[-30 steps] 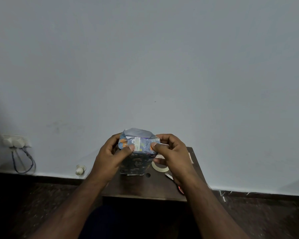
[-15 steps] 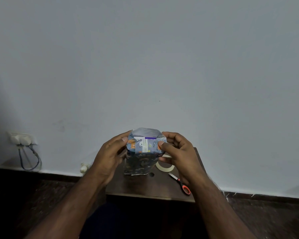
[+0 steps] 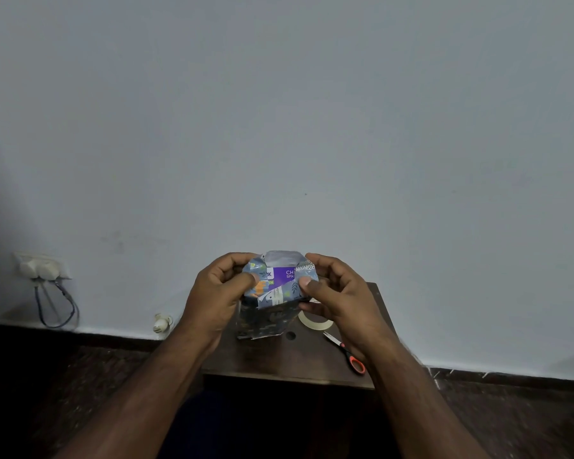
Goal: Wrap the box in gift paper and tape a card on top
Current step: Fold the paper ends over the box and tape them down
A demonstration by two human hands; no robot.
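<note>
**Box held upright on table, both hands working the top paper flaps**

Item: box [image 3: 280, 276], standing on end on a small dark wooden table [image 3: 279, 359], near its far edge and close to the wall [image 3: 279, 127]. Its sides are covered in dark patterned gift paper [image 3: 265, 321]. The top end is only partly covered: a purple printed face of the box shows between lighter blue paper flaps bearing orange and white motifs. A pale flap stands up at the far side of the top.

Left hand [image 3: 221, 293]: fingers curled round the upper left corner of the box, thumb pressed onto the paper flap on the near face. Closed grip on paper and box together.

Right hand [image 3: 337, 293]: fingers curled behind the upper right corner, thumb tip pressing the right flap inward against the top. Closed grip likewise. Both thumbs point toward each other, apart, with the purple face between them.

Also on the table: a roll of tape [image 3: 315, 321], lying flat just right of the box and partly hidden by the right hand; scissors [image 3: 347, 354] with orange handles, nearer the front right corner, blades pointing toward the tape.

Surroundings: wall socket [image 3: 40, 268] with a looped cable at left; a small white fitting [image 3: 161, 323] low on the wall; dark floor [image 3: 511, 419].

No card can be made out.
</note>
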